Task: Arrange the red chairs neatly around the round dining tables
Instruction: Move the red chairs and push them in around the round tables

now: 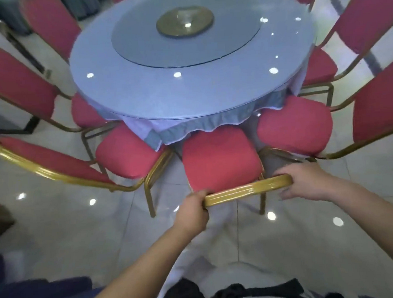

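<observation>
A red chair [219, 157] with a gold frame stands right in front of me, its seat reaching under the cloth of the round table [140, 90]. My left hand [191, 209] grips the left end of the chair's gold top rail [247, 189]. At the rail's right end my right hand [307, 180] touches it, thumb on top, fingers spread and blurred below it. Several more red chairs ring the table, one at my left [126, 151] and one at my right [294, 125].
A glass turntable [141, 45] with a gold hub [184, 21] lies on the table. Glossy pale floor tiles [63, 216] stretch around me. A dark stand [26, 128] is at the far left. The neighbouring chairs sit close on both sides.
</observation>
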A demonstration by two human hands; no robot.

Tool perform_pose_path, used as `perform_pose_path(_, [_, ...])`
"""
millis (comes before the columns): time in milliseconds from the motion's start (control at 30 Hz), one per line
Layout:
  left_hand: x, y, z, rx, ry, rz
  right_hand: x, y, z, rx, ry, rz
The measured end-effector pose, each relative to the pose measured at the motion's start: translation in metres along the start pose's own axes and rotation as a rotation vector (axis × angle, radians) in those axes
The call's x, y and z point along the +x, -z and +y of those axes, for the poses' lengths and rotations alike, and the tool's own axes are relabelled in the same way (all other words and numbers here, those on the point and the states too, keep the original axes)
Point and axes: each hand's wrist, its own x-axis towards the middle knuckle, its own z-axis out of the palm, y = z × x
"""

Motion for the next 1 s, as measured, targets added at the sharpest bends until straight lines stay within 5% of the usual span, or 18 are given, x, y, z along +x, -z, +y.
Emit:
perform_pose_path(233, [0.002,-0.001,0.004,-0.027,0.013,-0.048,-0.017,-0.044,0.007,0.028,-0.068,0.225])
perform_pose_path(733, [0.048,0.014,0.023,-0.006,0.219,0.113,0.049,-0.004,0.013,0.032,-0.070,0.185])
perform_pose_path(1000, [0.042,0.027,0.054,0.178,0.193,-0.072,0.021,-0.017,0.031,0.182,0.071,0.215])
